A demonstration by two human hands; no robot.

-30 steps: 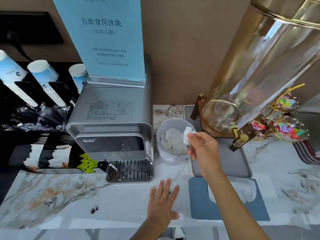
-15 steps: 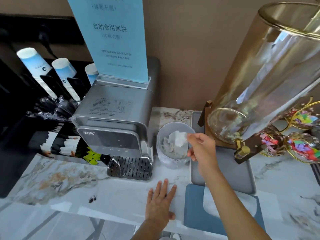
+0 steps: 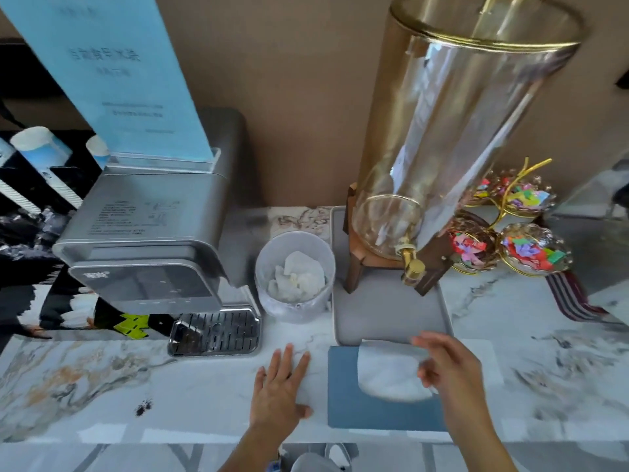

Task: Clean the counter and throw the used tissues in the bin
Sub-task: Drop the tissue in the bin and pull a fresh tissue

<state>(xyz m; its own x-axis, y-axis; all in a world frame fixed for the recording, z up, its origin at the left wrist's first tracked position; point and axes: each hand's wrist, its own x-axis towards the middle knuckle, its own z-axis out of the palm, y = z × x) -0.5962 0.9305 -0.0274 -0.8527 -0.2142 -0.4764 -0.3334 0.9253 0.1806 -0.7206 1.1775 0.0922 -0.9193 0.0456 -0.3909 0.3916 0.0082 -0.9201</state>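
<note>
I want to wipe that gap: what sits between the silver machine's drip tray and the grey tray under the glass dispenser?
Head view: only the translucent bin holding crumpled tissues, with marble counter around it.

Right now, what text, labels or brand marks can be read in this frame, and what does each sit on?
Blue sign: printed lines, too blurred to read.
Silver machine top: printed instruction panel, too small to read.
Machine front: small white logo, unreadable.
Paper cups: small dark mark, illegible.
Nothing can be quoted.

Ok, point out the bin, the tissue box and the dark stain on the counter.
bin (image 3: 272,301), head view, on its front wall.
tissue box (image 3: 343,403), head view, on its blue top.
dark stain (image 3: 143,407), head view, on the spot's middle.
</note>
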